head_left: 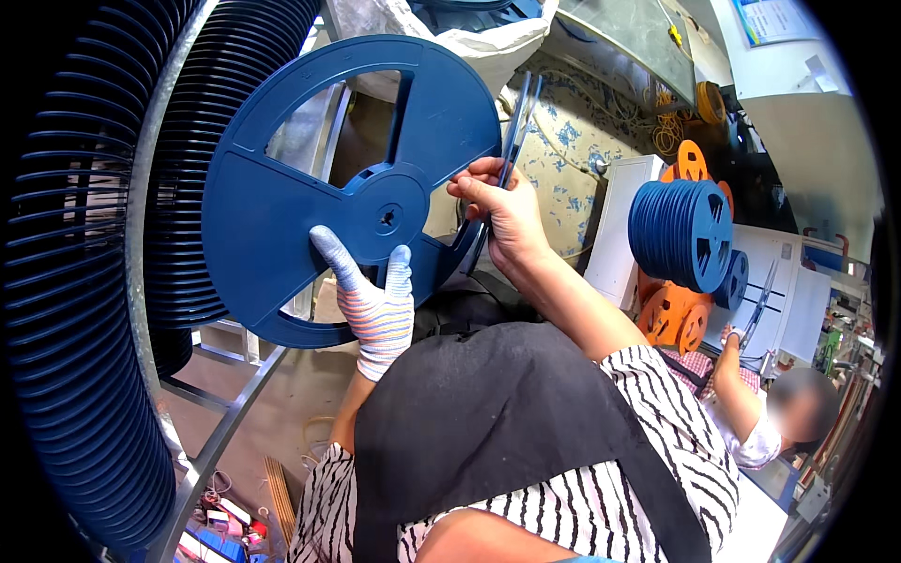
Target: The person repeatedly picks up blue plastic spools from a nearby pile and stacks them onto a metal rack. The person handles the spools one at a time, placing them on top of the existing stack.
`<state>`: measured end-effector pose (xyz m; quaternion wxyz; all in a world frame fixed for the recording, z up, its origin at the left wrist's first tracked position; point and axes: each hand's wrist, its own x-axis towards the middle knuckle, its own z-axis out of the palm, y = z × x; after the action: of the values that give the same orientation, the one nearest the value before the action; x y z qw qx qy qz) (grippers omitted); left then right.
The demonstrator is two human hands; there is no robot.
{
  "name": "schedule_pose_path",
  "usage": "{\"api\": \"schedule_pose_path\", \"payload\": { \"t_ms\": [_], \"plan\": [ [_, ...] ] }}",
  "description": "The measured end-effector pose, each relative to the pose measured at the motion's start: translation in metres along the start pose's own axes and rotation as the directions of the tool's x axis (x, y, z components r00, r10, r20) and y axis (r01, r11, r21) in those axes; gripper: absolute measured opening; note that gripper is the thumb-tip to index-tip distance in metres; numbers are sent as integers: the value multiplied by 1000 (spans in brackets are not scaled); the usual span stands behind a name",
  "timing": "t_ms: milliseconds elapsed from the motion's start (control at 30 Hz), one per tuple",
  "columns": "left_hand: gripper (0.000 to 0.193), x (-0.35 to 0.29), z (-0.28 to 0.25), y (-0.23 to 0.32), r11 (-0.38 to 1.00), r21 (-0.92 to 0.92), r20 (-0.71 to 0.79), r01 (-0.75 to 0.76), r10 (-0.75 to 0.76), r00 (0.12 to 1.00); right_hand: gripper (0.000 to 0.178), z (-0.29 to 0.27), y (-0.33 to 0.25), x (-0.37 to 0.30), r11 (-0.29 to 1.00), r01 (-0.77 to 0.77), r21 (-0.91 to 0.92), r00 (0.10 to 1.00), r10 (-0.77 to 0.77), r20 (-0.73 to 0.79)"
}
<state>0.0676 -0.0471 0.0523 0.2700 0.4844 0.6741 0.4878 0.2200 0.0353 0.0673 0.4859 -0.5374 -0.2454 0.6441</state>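
A big blue reel disc (385, 202) was held up in front of the person's body, its broad face turned toward the wearer and its wedge-shaped cut-outs showing what lay behind. The left hand (380, 314), in a striped glove with pale-blue fingertips, had the disc by its lower part: two digits lay apart on the face below the hub, while the rest were out of sight, so I couldn't tell how they were bent. The bare right hand (507, 202) was at the disc's right edge, its fingers curled together in a pinch on narrow dark-blue strips (516, 131) that stuck up past the knuckles.

To the left, long rows of blue reels (75, 310) stood packed behind a curved metal rail (139, 225). A white sack (488, 52) sat just beyond the disc, blue pieces in its mouth. Blue scraps speckled the floor (554, 141) past the right hand. Farther right, a stack of blue spools (671, 235) stood near orange reels (671, 314), with a co-worker (746, 413) close by, one arm stretched out.
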Motion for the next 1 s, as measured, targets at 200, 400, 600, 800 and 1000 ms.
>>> {"api": "schedule_pose_path", "payload": {
  "t_ms": [200, 400, 600, 800, 1000],
  "plan": [
    [102, -5, 2, 2, 981, 142, 33, -132, 128, 991, 22, 0, 1, -1, 998, 22, 54, 997, -18, -73],
    [102, -10, 6, -1, 992, 34, 64, -121, 119, 991, 23, -7, 3, 1, 997, 34, 67, 998, -30, -60],
    [101, -14, 7, -5, 990, -12, 77, -137, 138, 987, 23, -11, 3, 1, 996, 47, 78, 999, -45, -20],
    [100, -15, 2, 0, 985, 81, 45, -155, 152, 987, 21, -3, -2, -6, 997, 21, 71, 999, -17, -46],
    [103, -9, -2, -3, 995, -49, 35, -83, 85, 996, 21, -6, -4, -8, 1000, 18, 13, 1000, -18, -20]
  ]
}}
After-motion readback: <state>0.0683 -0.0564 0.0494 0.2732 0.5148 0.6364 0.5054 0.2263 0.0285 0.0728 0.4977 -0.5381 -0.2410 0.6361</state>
